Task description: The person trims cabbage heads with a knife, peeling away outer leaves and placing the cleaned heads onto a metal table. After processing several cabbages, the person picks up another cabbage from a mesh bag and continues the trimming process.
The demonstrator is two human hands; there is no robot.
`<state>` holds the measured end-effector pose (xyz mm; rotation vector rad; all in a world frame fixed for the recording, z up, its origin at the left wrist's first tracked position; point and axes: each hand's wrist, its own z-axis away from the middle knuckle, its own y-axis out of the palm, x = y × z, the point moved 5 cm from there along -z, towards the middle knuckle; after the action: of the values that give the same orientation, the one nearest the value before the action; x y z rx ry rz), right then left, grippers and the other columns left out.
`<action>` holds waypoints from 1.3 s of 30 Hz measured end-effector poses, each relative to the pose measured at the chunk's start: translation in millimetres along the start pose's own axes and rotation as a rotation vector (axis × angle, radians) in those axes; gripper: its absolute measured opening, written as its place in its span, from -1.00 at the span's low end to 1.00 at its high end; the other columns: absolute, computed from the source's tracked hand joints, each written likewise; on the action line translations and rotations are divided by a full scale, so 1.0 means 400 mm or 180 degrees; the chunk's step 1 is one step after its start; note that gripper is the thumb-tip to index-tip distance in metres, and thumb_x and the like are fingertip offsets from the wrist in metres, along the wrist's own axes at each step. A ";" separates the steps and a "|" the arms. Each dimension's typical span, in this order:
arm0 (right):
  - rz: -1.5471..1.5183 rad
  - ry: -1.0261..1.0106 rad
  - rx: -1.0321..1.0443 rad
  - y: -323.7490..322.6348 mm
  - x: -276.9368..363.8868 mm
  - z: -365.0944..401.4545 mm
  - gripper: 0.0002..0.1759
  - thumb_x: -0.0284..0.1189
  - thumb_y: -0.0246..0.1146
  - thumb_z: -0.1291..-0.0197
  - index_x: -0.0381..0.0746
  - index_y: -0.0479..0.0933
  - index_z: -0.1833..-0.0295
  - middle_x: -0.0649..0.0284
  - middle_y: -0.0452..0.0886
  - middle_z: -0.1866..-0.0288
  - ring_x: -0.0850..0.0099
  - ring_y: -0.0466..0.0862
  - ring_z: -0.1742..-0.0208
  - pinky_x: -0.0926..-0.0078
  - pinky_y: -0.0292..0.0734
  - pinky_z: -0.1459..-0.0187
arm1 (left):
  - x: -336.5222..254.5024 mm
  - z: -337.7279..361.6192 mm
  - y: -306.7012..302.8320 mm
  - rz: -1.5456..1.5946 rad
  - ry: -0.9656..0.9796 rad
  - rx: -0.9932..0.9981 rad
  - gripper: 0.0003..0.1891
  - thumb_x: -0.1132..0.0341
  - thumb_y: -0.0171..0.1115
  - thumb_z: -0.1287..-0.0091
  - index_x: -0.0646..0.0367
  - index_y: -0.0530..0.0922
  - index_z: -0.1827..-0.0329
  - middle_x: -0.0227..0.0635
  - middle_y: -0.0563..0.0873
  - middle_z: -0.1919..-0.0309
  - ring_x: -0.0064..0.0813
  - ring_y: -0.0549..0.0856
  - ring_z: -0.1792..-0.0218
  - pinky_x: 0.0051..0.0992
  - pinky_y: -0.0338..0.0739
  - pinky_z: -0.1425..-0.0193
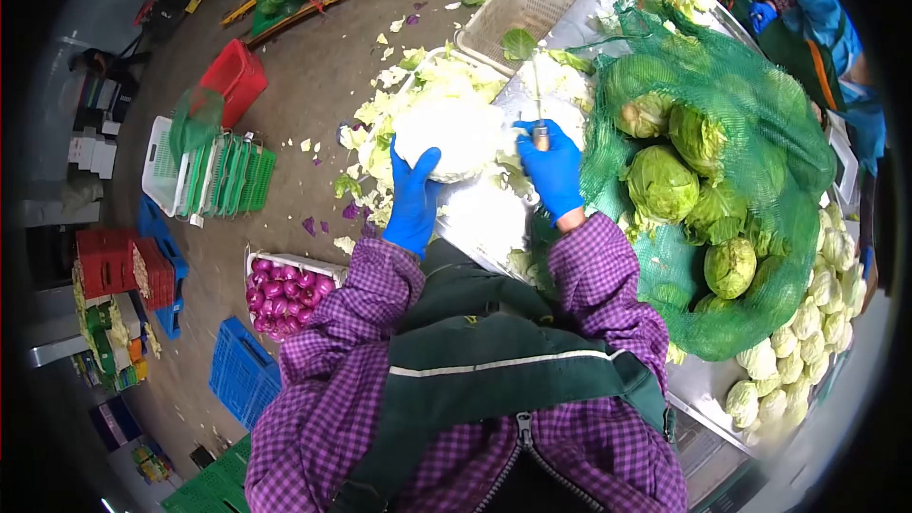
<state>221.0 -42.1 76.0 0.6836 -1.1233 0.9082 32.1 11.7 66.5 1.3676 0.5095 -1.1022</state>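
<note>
My left hand (412,201), in a blue glove, grips the near left side of a pale cabbage (448,138), its thumb on the front. Bright light washes out the cabbage's surface. My right hand (551,169), also gloved in blue, is closed round the wooden handle of a knife (541,137). The blade points away from me, and a green leaf (519,44) shows by its tip. Under and beyond the cabbage stands a white crate (407,85) heaped with leaf trimmings. To the right of my knife hand, a green net bag (760,133) lies open around several green cabbages (662,182).
Pale trimmed cabbages (793,361) are piled at the metal table's right edge. A beige crate (518,19) stands beyond the trimmings. Red onions (285,294) fill a crate at left, near a blue pallet (242,370). Leaf scraps litter the floor. Another person's blue-gloved hand (763,16) shows at upper right.
</note>
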 end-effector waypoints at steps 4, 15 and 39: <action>0.0314 -0.0201 -0.0306 -0.073 -0.094 -0.044 -0.62 -0.39 0.33 -0.13 -0.25 0.55 -0.07 0.27 0.66 0.40 0.59 0.58 0.50 0.58 0.52 0.46 | 0.027 -0.026 -0.028 0.0813 -0.0397 0.0102 -0.31 0.08 0.15 -0.34 0.17 0.11 -0.44 -0.12 0.33 -0.36 -0.16 0.39 -0.33 -0.10 0.39 -0.34; 0.0703 -0.1085 0.0225 0.073 0.015 0.010 -0.57 -0.41 0.38 0.02 -0.32 0.53 0.00 0.10 0.68 0.33 0.36 0.68 0.37 0.46 0.57 0.25 | 0.042 -0.023 -0.006 0.1077 -0.0633 0.0133 -0.29 -0.10 0.09 -0.35 0.15 0.18 -0.42 -0.13 0.39 -0.32 -0.14 0.44 -0.30 -0.04 0.37 -0.33; 0.0400 -0.1574 -0.0089 0.062 0.130 0.060 -0.78 -0.48 0.32 -0.13 -0.29 0.61 0.10 0.23 0.71 0.20 0.55 0.62 0.16 0.53 0.53 0.05 | 0.009 0.014 -0.014 0.0356 -0.0459 0.0609 -0.20 -0.07 0.12 -0.25 0.15 0.09 -0.47 -0.12 0.28 -0.39 -0.15 0.32 -0.38 -0.11 0.25 -0.42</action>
<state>196.6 -36.8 133.2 0.8481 -1.6294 0.8486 27.5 6.3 61.6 1.4507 0.2242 -1.1700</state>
